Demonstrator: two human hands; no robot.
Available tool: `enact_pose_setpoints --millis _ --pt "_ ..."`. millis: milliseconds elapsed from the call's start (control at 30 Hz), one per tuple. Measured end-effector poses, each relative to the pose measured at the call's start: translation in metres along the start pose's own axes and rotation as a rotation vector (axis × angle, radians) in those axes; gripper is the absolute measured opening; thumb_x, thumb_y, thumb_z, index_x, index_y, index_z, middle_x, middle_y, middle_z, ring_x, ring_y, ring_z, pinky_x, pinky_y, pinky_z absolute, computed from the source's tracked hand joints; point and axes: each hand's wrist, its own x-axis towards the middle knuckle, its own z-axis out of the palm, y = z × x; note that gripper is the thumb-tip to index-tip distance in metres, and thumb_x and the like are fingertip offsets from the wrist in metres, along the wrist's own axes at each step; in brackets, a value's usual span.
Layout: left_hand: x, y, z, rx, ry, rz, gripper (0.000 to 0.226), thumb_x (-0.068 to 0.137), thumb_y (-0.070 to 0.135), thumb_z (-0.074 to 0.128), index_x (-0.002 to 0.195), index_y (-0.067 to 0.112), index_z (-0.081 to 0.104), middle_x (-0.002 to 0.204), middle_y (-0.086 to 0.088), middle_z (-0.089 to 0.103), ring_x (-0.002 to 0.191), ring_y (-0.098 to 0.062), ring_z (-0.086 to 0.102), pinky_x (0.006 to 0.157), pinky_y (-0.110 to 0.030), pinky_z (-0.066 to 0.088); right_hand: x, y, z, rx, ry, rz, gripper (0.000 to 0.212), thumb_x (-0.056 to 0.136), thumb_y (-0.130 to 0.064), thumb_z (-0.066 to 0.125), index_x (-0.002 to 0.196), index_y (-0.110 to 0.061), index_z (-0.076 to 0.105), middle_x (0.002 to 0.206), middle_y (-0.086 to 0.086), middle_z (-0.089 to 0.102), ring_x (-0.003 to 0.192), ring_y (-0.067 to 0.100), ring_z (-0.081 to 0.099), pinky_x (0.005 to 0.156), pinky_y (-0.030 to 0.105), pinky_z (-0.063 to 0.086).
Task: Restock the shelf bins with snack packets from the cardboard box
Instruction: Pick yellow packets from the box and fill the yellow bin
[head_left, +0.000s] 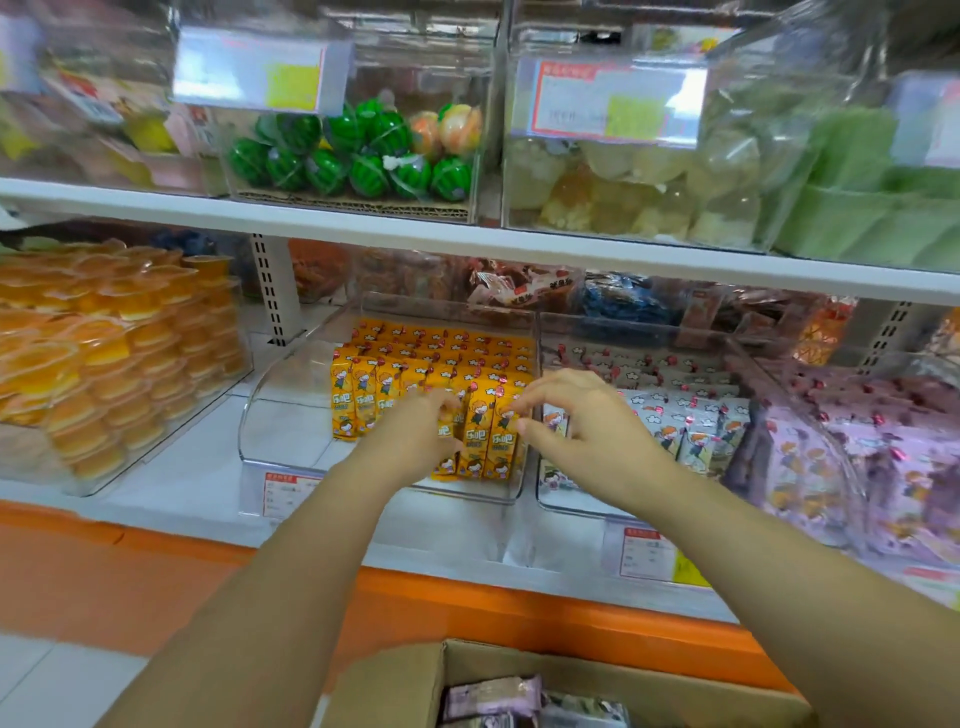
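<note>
Over the clear bin (283, 395), left hand (426, 431) and right hand (582, 415) each hold a narrow grip on yellow packets (363, 400)

Single view here, worn on the head, and it looked forward and down from close in, the wide lens taking in plenty left and right. The clear bin (291, 415) of yellow packets (363, 400) sat dead centre, where the left hand (431, 423) and right hand (582, 415) met. The upper shelf (467, 234) crossed the far top; the cardboard box (395, 680) poked in nearest, at the bottom edge.
</note>
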Motion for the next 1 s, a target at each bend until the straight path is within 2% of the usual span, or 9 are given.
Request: enact_pose_setpoints --millis 100,200,333,400,467,700,833,1000 --pt "0.006 0.003 0.000 -0.064 0.066 -0.051 0.047 0.088 0.019 0.067 0.131 0.020 0.050 0.135 -0.007 0.036 0.103 -0.021 0.053 0.093 -0.032 0.043 -0.001 0.000 -0.001 -0.002 -0.018 0.021 0.020 0.092 -0.031 0.057 0.109 -0.027 0.065 0.117 -0.010 0.056 0.113 0.004 0.041 0.092 0.018 0.027" --pt "0.017 0.005 0.001 -0.094 0.154 -0.109 0.049 0.085 0.015 0.070 0.128 0.018 0.047 0.133 -0.010 0.037 0.087 -0.020 0.051 0.084 -0.033 0.045 0.002 0.000 0.003 0.016 -0.029 0.057 0.026 0.093 -0.033 0.055 0.116 -0.026 0.062 0.129 -0.008 0.047 0.122 0.006 0.038 0.099 0.017 0.026" --pt "0.030 0.004 0.008 -0.100 0.165 -0.130 0.058 0.079 0.024 0.076 0.125 0.014 0.042 0.118 -0.007 0.053 0.095 -0.021 0.052 0.073 -0.030 0.040 0.001 0.004 0.012 0.054 -0.049 0.149 0.042 0.096 -0.036 0.049 0.136 -0.028 0.046 0.154 -0.009 0.021 0.139 0.008 0.023 0.101 0.015 0.017" --pt "0.034 0.005 0.012 -0.044 0.158 -0.130 0.055 0.081 0.027 0.075 0.122 0.014 0.041 0.106 -0.004 0.053 0.088 -0.021 0.051 0.067 -0.030 0.039 0.001 0.004 0.017 0.073 -0.048 0.159 0.045 0.096 -0.037 0.046 0.141 -0.029 0.040 0.157 -0.011 0.014 0.142 0.008 0.019 0.109 0.022 0.019" --pt "0.036 0.008 0.014 0.008 0.156 -0.126 0.052 0.083 0.026 0.072 0.122 0.015 0.039 0.108 -0.004 0.052 0.084 -0.020 0.050 0.065 -0.031 0.039 0.002 0.005 0.021 0.082 -0.036 0.165 0.046 0.096 -0.038 0.045 0.141 -0.030 0.039 0.157 -0.012 0.012 0.142 0.008 0.019 0.112 0.027 0.022" --pt "0.038 0.006 0.014 0.048 0.204 -0.032 0.046 0.083 0.013 0.069 0.120 0.015 0.041 0.121 -0.007 0.051 0.091 -0.020 0.050 0.072 -0.032 0.044 0.002 0.008 0.025 0.115 -0.003 0.168 0.044 0.095 -0.038 0.046 0.139 -0.034 0.041 0.157 -0.014 0.014 0.141 0.006 0.020 0.112 0.028 0.026" --pt "0.036 0.005 0.013 0.028 0.145 -0.077 0.054 0.080 0.022 0.075 0.121 0.017 0.041 0.121 -0.007 0.053 0.090 -0.019 0.049 0.071 -0.032 0.042 0.001 0.007 0.025 0.115 -0.006 0.170 0.044 0.096 -0.038 0.045 0.139 -0.035 0.040 0.157 -0.015 0.013 0.142 0.005 0.018 0.106 0.020 0.018" --pt "0.034 0.001 0.011 -0.008 0.173 -0.063 0.056 0.078 0.022 0.077 0.117 0.017 0.039 0.122 -0.008 0.054 0.098 -0.023 0.055 0.076 -0.035 0.048 -0.001 0.006 0.023 0.130 -0.023 0.172 0.046 0.096 -0.039 0.045 0.141 -0.035 0.038 0.157 -0.015 0.011 0.142 0.004 0.015 0.108 0.021 0.018"
